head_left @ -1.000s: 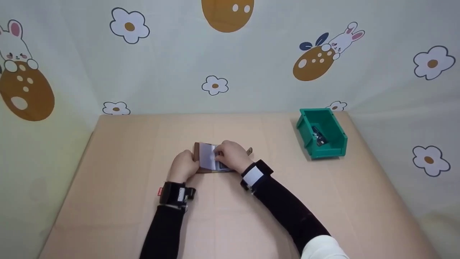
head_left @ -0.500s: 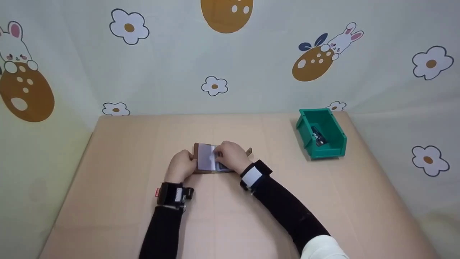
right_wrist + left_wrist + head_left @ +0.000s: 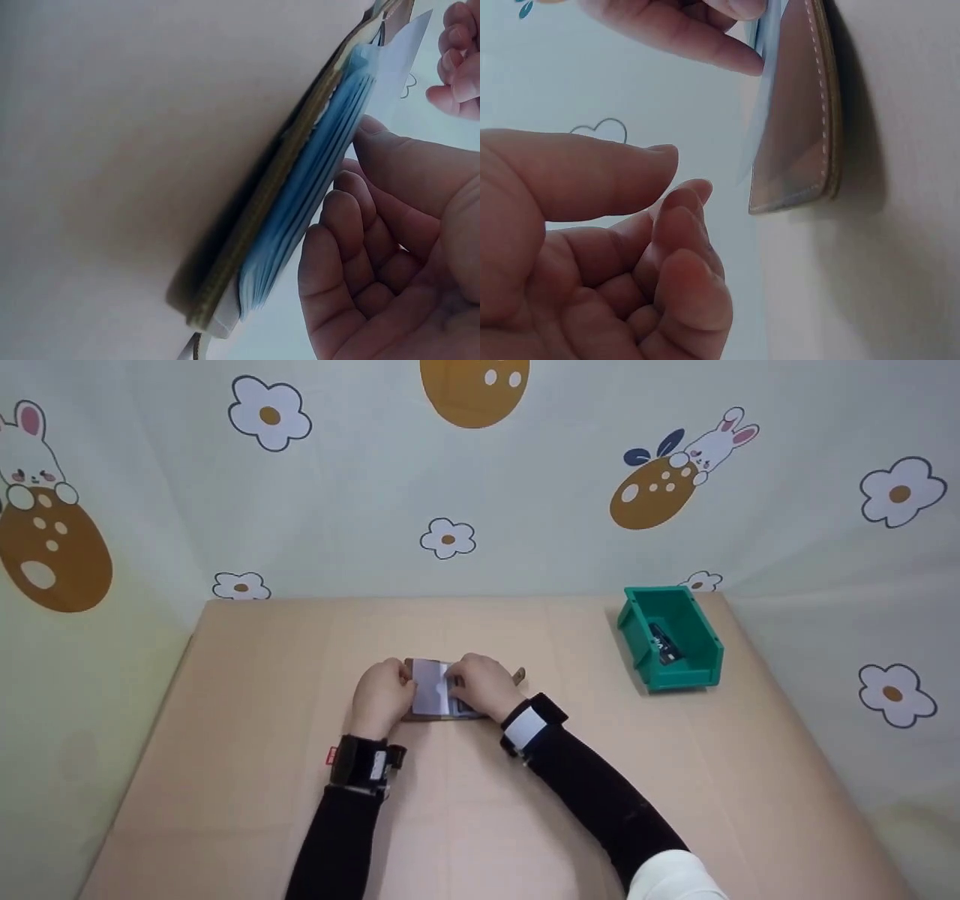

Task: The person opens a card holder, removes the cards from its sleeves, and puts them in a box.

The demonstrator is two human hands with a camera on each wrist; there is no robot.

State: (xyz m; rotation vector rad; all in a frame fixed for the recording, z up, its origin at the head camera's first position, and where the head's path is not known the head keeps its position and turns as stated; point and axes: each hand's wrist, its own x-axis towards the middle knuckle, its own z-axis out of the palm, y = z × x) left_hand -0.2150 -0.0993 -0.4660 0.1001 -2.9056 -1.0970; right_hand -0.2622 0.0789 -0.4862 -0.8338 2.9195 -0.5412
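A brown card holder (image 3: 430, 690) with clear plastic sleeves lies open on the table between both hands. My left hand (image 3: 381, 697) is at its left edge. In the left wrist view, the thumb and loosely curled fingers (image 3: 694, 292) hold nothing, with a gap between them and the stitched cover (image 3: 829, 112). My right hand (image 3: 487, 684) reaches over the holder's right half, pinching at the sleeves near the fold. Seen from the right wrist, the thumb is right at the edge of the bluish sleeve stack (image 3: 307, 180). A strap (image 3: 519, 676) sticks out on the right.
A green bin (image 3: 671, 637) stands at the table's back right, with a dark card (image 3: 664, 645) inside. The beige table (image 3: 262, 735) meets a patterned cloth backdrop (image 3: 337, 510) along its far edge and sides.
The left hand has let go of the holder's left edge and its fingertips have shifted slightly away from me. The left sleeve has turned flatter. The right hand has stayed in place.
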